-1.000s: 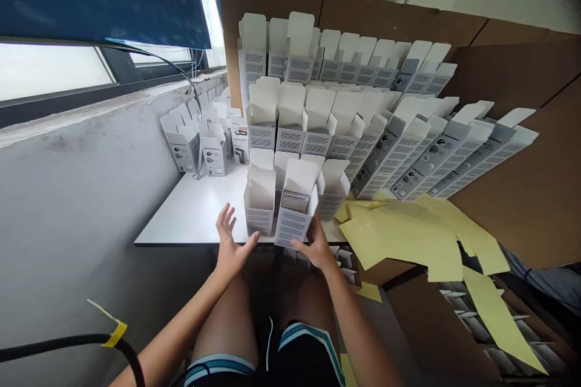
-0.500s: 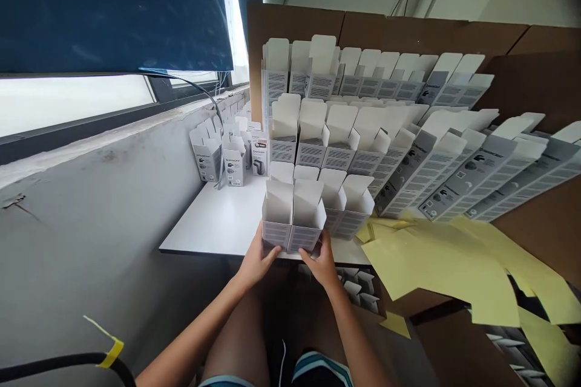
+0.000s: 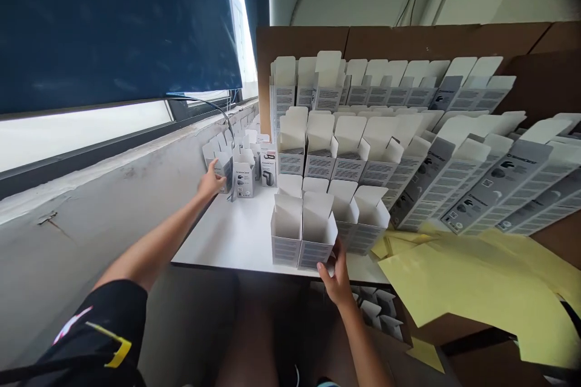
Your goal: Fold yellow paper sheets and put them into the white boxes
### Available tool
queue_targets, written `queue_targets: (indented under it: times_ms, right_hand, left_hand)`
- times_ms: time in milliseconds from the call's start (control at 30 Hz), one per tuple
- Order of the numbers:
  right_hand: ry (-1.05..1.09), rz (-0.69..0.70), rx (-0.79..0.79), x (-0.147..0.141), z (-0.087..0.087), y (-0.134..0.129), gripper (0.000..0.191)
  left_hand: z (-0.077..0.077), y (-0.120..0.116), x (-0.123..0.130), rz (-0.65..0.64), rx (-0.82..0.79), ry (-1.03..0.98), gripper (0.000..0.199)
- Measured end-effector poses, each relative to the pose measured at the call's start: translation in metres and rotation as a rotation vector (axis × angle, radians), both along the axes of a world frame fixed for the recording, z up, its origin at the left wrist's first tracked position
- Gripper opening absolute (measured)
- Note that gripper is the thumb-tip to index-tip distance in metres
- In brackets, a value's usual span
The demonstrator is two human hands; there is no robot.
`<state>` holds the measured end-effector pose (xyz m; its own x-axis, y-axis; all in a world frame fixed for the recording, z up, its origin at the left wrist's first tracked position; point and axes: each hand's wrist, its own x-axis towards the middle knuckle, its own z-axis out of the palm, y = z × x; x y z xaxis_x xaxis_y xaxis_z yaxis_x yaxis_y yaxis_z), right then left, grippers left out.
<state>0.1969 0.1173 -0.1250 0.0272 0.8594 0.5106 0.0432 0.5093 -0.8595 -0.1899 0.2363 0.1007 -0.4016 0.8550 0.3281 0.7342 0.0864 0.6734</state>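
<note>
My right hand point(image 3: 334, 273) is at the near right corner of an open white-and-grey carton point(image 3: 316, 251), thumb at its front and fingers along its right side. Another open carton point(image 3: 285, 248) stands tight against it on the left. My left hand point(image 3: 211, 182) is stretched out to the far left, thumb and index finger apart, against the front of an open printed carton point(image 3: 225, 170) by the wall. Next to that stands a second printed carton point(image 3: 246, 180) with its top flaps up.
Rows of open cartons point(image 3: 349, 148) fill the back of the white table point(image 3: 236, 227), before a brown cardboard panel point(image 3: 304, 39). Yellow sheets point(image 3: 458, 278) lie at the right. More cartons point(image 3: 379, 308) sit below the table edge. A wall point(image 3: 131, 193) borders the left side.
My left hand has left the front pair of cartons and moved far left to a carton by the wall. My right hand stays at the front carton. The view has shifted slightly.
</note>
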Motion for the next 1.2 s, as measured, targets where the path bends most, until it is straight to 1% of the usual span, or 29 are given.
queue_targets:
  times_ms: [67,133,200,300,400,500,567,633,700,800,833,900,967,1000,1033,1067,1133,1167,1200]
  right_hand:
    - [0.012,0.006,-0.024,0.001,0.001,0.001,0.080]
    - [0.018,0.002,-0.039,0.002,0.003,0.001,0.080]
    - [0.029,0.000,-0.037,0.002,0.006,0.001,0.080]
    - [0.060,0.020,-0.015,0.002,0.008,0.000,0.080]
    - [0.087,0.053,0.000,0.003,0.008,-0.001,0.081]
    - [0.081,0.037,0.007,0.004,0.005,-0.001,0.080]
    - [0.069,-0.008,0.035,0.003,0.003,-0.001,0.077]
    - [0.062,-0.062,0.078,-0.002,0.001,0.000,0.073]
    - [0.058,-0.120,0.116,-0.008,0.002,-0.002,0.071]
    - [0.051,-0.231,0.141,-0.006,0.008,-0.011,0.064]
    - [0.037,-0.283,0.151,0.001,0.012,-0.016,0.059]
    - [-0.015,-0.393,0.172,0.029,0.022,-0.028,0.045]
    - [-0.089,-0.484,0.192,0.072,0.032,-0.042,0.034]
    - [-0.146,-0.516,0.194,0.095,0.036,-0.049,0.033]
    - [-0.230,-0.532,0.183,0.119,0.038,-0.056,0.037]
    - [-0.357,-0.536,0.151,0.140,0.038,-0.061,0.046]
    - [-0.704,-0.506,0.041,0.173,0.031,-0.069,0.067]
    - [-0.846,-0.492,-0.005,0.184,0.024,-0.072,0.072]
    - [-0.938,-0.491,-0.031,0.191,0.016,-0.073,0.072]
  left_hand:
    - [0.028,0.014,-0.012,0.043,-0.073,0.111,0.037]
    - [0.045,0.019,-0.018,0.070,-0.135,0.209,0.031]
    - [0.054,0.018,-0.020,0.087,-0.195,0.297,0.028]
    - [0.056,0.004,-0.021,0.083,-0.261,0.414,0.025]
    - [0.055,-0.029,-0.021,0.084,-0.261,0.503,0.026]
    - [0.049,-0.079,-0.017,0.110,-0.243,0.550,0.030]
    - [0.041,-0.113,-0.006,0.083,-0.227,0.542,0.028]
    - [0.029,-0.139,0.011,0.020,-0.198,0.511,0.025]
    - [0.016,-0.153,0.032,-0.035,-0.198,0.494,0.024]
    - [0.000,-0.156,0.059,-0.116,-0.206,0.508,0.025]
    - [-0.003,-0.155,0.064,-0.144,-0.204,0.508,0.026]
    - [-0.006,-0.149,0.070,-0.182,-0.203,0.493,0.027]
    - [-0.008,-0.144,0.068,-0.218,-0.196,0.467,0.032]
    - [-0.009,-0.143,0.066,-0.239,-0.179,0.456,0.037]
    - [-0.011,-0.142,0.064,-0.265,-0.148,0.442,0.043]
    - [-0.014,-0.143,0.062,-0.294,-0.097,0.420,0.052]
    - [-0.023,-0.150,0.063,-0.340,0.076,0.344,0.066]
    - [-0.029,-0.157,0.065,-0.346,0.184,0.296,0.068]
    - [-0.036,-0.165,0.070,-0.332,0.273,0.242,0.064]
